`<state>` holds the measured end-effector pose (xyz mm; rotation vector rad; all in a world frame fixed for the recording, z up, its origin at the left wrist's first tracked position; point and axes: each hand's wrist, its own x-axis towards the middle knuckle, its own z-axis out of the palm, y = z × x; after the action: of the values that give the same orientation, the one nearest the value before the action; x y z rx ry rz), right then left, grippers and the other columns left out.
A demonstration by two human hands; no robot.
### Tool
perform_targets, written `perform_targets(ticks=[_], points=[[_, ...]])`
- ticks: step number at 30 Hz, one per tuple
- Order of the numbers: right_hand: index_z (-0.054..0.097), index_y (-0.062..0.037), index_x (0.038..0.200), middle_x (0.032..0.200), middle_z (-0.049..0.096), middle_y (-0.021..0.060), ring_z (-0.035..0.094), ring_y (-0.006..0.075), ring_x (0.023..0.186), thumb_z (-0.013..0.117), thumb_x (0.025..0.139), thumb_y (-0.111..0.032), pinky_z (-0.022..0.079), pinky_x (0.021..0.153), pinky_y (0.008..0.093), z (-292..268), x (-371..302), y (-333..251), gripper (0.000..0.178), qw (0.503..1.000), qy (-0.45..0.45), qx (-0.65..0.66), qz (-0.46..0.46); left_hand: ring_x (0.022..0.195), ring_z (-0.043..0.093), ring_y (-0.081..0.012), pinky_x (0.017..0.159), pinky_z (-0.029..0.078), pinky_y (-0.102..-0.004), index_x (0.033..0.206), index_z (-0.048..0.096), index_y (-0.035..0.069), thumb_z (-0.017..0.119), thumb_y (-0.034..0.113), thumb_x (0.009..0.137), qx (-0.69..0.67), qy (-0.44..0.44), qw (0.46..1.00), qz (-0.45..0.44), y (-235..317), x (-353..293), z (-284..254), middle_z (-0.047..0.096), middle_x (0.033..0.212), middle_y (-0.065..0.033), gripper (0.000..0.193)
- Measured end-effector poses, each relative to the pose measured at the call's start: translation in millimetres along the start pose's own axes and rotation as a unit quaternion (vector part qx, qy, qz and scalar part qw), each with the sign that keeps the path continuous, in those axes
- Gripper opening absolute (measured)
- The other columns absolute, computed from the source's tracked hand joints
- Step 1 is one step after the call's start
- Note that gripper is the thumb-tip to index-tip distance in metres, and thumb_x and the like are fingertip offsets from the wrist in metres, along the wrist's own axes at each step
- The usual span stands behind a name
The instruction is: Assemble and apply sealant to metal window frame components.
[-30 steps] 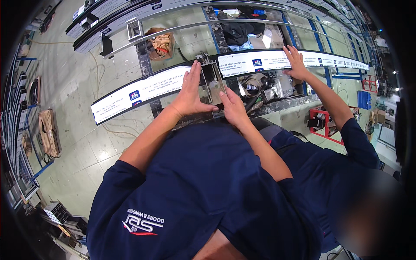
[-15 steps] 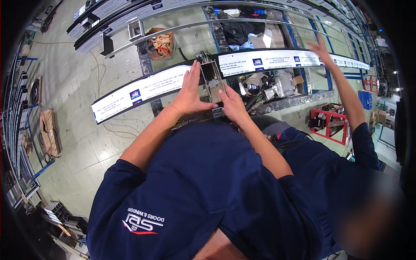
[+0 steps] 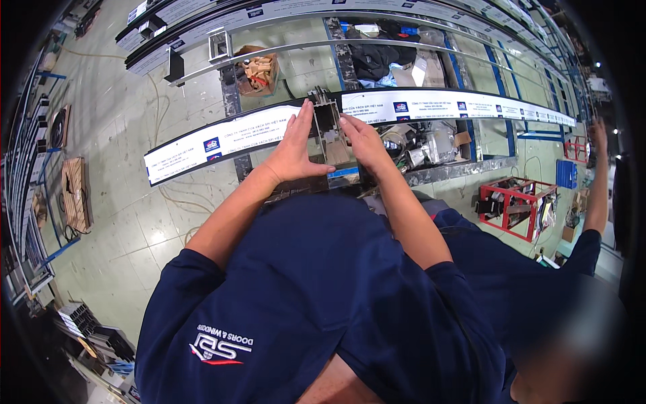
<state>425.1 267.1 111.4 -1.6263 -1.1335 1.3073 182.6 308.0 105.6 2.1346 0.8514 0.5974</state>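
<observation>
Across the bench a short hollow metal profile piece [image 3: 330, 149] sits at the place where two long white-film-covered profiles, the left one [image 3: 235, 137] and the right one [image 3: 431, 106], come together. My left hand [image 3: 294, 147] lies flat along the piece's left side, fingers stretched up and thumb spread toward its near end. On the opposite side, my right hand [image 3: 363, 143] is closed on the piece's upper right edge, with the fingertips partly hidden. The inside of the piece looks dark at its far end.
A co-worker's raised hand [image 3: 598, 138] is at the far right. Beyond the profiles are a cardboard box of scraps [image 3: 259, 73] and long metal bars [image 3: 282, 48]. Tools lie on the bench's lower shelf, beside a red metal frame [image 3: 517, 205]. Blue crates [image 3: 566, 174] stand right.
My right hand has moved up along the profile piece's right edge. The left hand stays flat against the other side. The co-worker's arm has swung away to the right.
</observation>
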Motion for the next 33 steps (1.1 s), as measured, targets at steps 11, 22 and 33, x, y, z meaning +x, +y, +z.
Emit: perform_targets(ticks=[11, 22, 33], points=[[0.062, 0.009, 0.156, 0.13, 0.079, 0.017, 0.076, 0.0209, 0.105, 0.079, 0.109, -0.034, 0.063, 0.091, 0.0359, -19.6, 28.4, -1.1, 0.066, 0.99, -0.104, 0.071, 0.066, 0.164, 0.041, -0.0517, 0.134, 0.039, -0.0475, 0.175, 0.006, -0.017, 0.097, 0.049, 0.082, 0.011, 0.088, 0.975, -0.202, 79.3, 18.0, 21.7, 0.033, 0.175, -0.0441, 0.146], [0.071, 0.0021, 0.148, 0.117, 0.08, 0.0104, 0.076, 0.0189, 0.097, 0.079, 0.11, -0.03, 0.062, 0.082, 0.0363, -53.0, 64.8, -13.1, 0.051, 0.979, -0.178, 0.071, 0.062, 0.127, 0.071, -0.0522, 0.111, 0.057, -0.0517, 0.172, 0.01, -0.019, 0.087, 0.031, 0.09, 0.071, 0.134, 0.924, -0.352, 107.2, 54.8, 49.9, 0.057, 0.151, -0.0451, 0.124], [0.082, -0.0108, 0.131, 0.123, 0.082, 0.0096, 0.074, 0.0312, 0.117, 0.073, 0.105, -0.043, 0.053, 0.106, 0.0472, -73.2, 129.8, 3.2, 0.043, 0.849, -0.082, -0.364, -0.373, 0.112, 0.073, -0.0535, 0.103, 0.059, -0.0553, 0.177, 0.015, -0.008, 0.074, 0.037, 0.102, 0.174, 0.117, 0.878, -0.43, 116.8, 75.7, 57.5, 0.068, 0.133, -0.0399, 0.106]])
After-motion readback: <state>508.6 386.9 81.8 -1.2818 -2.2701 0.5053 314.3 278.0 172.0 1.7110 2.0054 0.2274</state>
